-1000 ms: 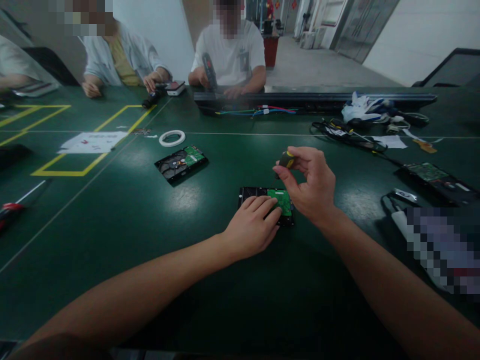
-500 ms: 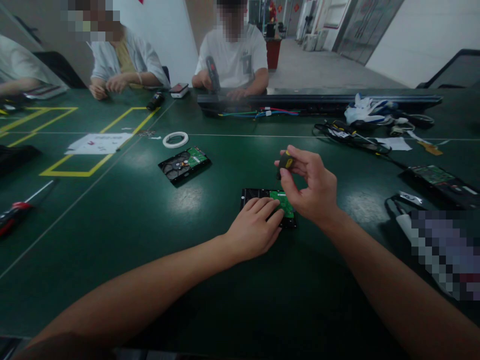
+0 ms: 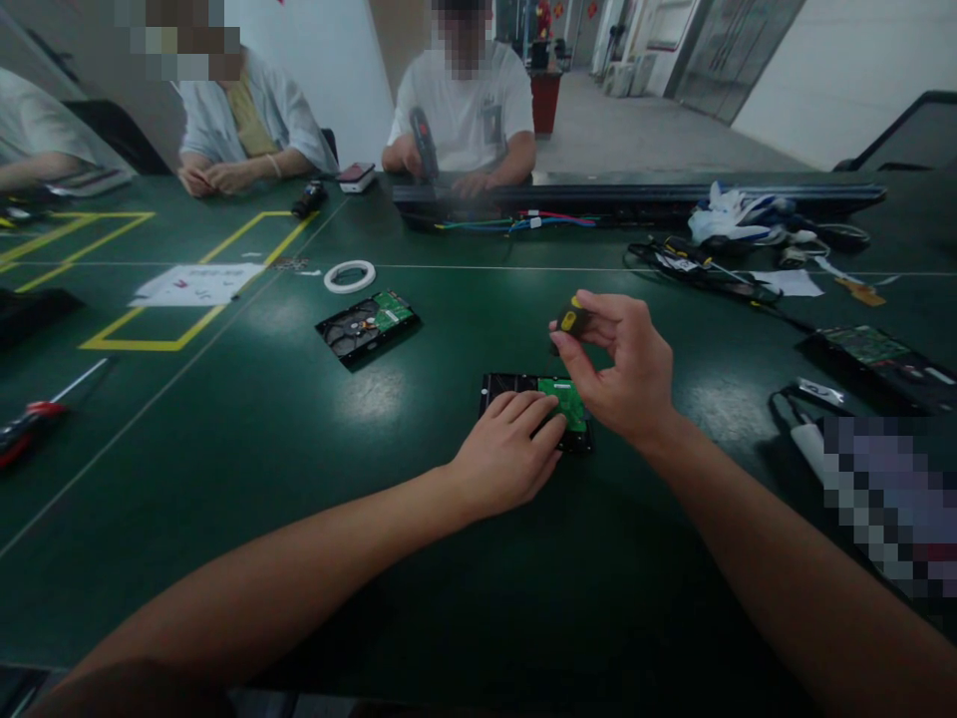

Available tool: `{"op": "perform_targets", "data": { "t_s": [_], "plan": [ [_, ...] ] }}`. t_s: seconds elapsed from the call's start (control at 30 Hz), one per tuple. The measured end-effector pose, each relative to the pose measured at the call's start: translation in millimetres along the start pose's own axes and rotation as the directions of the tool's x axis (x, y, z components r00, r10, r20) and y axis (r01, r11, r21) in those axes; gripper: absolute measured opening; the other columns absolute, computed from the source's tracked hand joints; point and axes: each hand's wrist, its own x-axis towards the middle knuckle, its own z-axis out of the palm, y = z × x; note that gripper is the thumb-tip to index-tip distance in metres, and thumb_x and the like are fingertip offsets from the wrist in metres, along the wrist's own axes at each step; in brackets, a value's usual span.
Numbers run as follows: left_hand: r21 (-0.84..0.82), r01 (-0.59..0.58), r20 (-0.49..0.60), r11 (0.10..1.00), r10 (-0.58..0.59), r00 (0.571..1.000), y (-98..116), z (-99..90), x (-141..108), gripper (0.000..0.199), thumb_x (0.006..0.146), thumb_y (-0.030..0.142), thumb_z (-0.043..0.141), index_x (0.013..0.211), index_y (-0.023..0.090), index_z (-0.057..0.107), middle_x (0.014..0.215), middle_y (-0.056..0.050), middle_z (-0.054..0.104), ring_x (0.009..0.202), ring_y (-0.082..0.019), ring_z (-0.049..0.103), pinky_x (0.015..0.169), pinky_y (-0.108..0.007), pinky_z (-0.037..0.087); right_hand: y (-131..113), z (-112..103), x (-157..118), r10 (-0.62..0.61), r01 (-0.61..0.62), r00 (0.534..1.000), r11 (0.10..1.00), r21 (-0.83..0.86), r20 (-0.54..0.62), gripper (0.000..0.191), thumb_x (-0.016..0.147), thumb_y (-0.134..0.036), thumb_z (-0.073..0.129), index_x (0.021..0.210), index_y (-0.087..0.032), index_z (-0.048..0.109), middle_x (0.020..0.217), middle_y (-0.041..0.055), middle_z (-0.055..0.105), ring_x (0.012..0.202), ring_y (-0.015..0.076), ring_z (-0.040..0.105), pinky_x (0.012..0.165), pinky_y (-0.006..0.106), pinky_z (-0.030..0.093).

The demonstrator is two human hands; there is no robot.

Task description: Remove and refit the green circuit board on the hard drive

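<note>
Under left hand (image 3: 509,449), hard drive (image 3: 568,395)

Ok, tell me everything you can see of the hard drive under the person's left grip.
The hard drive is a flat, dark rectangular block, metal by its look, with a green circuit board on the right part of its upper face. It lies flat on the green table, its long side running across the view. The left grip rests on top, hiding much of its near side and middle. Its underside cannot be seen.
</note>
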Motion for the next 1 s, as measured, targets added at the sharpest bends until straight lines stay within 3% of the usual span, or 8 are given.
{"op": "perform_targets", "data": {
  "t_s": [0.67,1.0],
  "plan": [
    [0.011,-0.012,-0.02,1.0,0.013,1.0,-1.8,3.0,-0.7,0.038,0.106,0.033,0.055,0.138,0.013,0.062,0.147,-0.017,0.062,0.137,-0.036,0.057,0.114,-0.052,0.047,0.4,-1.7,0.6,0.004,-0.011,0.998,0.995,-0.095,-0.067,0.049,0.094,-0.028,0.076,0.139,-0.029,0.055,0.128,0.0077,0.067,0.089,0.0197,0.074,0.074,0.036,0.069],
    [0.0,-0.005,-0.022,1.0,0.005,1.0,-1.4,0.9,-0.9,0.036,0.106,0.032,0.056,0.137,0.015,0.062,0.147,-0.017,0.062,0.138,-0.035,0.057,0.113,-0.053,0.047,-5.8,-4.5,5.0,-0.098,0.094,0.995,0.986,-0.134,-0.02,0.058,0.092,-0.015,0.067,0.147,-0.029,0.054,0.126,0.0086,0.066,0.102,0.0243,0.071,0.075,0.037,0.068]
  ]
}}
